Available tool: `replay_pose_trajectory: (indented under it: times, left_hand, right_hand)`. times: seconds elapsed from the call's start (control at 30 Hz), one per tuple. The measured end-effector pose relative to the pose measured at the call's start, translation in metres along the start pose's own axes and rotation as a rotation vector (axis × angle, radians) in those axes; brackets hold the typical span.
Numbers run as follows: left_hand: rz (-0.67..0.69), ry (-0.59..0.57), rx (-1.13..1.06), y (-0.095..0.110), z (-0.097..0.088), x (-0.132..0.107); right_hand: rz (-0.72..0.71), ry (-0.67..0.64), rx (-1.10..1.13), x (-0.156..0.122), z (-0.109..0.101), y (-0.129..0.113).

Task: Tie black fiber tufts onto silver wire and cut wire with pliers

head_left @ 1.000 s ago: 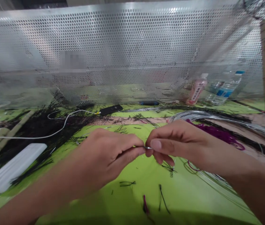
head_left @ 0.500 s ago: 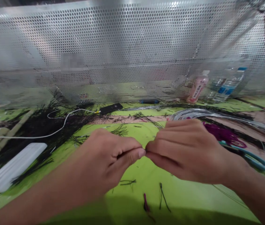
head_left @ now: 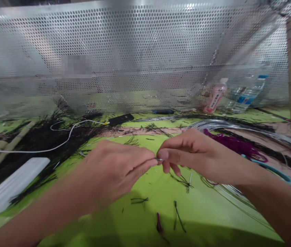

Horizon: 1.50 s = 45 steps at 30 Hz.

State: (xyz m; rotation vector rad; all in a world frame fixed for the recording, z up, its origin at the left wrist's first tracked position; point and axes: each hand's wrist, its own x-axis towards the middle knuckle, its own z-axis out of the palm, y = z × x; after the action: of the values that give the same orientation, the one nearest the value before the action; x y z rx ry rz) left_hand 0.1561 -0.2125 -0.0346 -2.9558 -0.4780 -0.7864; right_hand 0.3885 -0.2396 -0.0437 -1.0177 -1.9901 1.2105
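My left hand (head_left: 119,164) is closed in a pinch, thumb pressed under the fingers. Between its fingertips and those of my right hand (head_left: 196,154) a short bit of thin silvery wire (head_left: 159,159) shows, most of it hidden. My right thumb and forefinger are pinched on that wire, while the other fingers curl loosely below. Both hands are just above a bright green surface (head_left: 124,223). Under and in front of them lie loose black strands (head_left: 139,200), a small purple-and-black strand (head_left: 158,223) and a tied black tuft (head_left: 186,183).
A coil of silvery wire (head_left: 217,124), purple cord (head_left: 238,145) and blue-handled scissors (head_left: 276,169) are at right. Behind stand a pink bottle (head_left: 214,97), a clear bottle (head_left: 246,97) and a perforated metal panel (head_left: 135,51). At left are a white case (head_left: 19,185), black fibres and a cable.
My right hand has rolled over, so its thumb now faces me and its lower fingers have loosened. The wire between the fingertips has come into view. My left hand stays nearly in place.
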Motion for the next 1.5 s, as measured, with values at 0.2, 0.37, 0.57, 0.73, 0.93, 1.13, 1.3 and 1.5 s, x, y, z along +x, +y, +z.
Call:
replay_pose_trajectory:
  times: [0.2,0.37,0.57,0.73,0.93,1.13,1.3,1.5]
  left_hand:
    - [0.025,-0.044,0.024,0.003,-0.001,-0.004]
    - [-0.008,-0.073,0.016,0.005,-0.001,-0.004]
    - [-0.108,-0.066,-0.092,0.007,-0.003,0.0]
    - [-0.231,-0.079,-0.205,0.005,-0.006,0.003]
    - [-0.355,-0.084,-0.324,0.01,-0.008,0.006]
    - [-0.186,0.004,-0.138,0.006,-0.006,0.006]
    - [0.037,0.039,0.013,-0.001,-0.001,0.001]
    - [0.07,0.012,0.071,0.0,-0.002,-0.002]
  right_hand:
    - [0.169,-0.17,0.374,0.004,-0.004,0.006]
    - [0.154,-0.132,0.453,0.008,-0.002,0.009]
    - [-0.135,0.119,0.036,0.002,0.007,0.004]
    - [-0.576,0.417,-0.534,0.001,0.014,0.006]
    - [-1.013,0.559,-1.248,-0.007,0.014,0.011]
    - [-0.941,0.539,-1.021,-0.005,0.013,0.011]
    - [-0.315,0.118,-0.194,-0.001,0.004,0.001]
    - [-0.035,-0.118,0.218,0.001,-0.001,0.004]
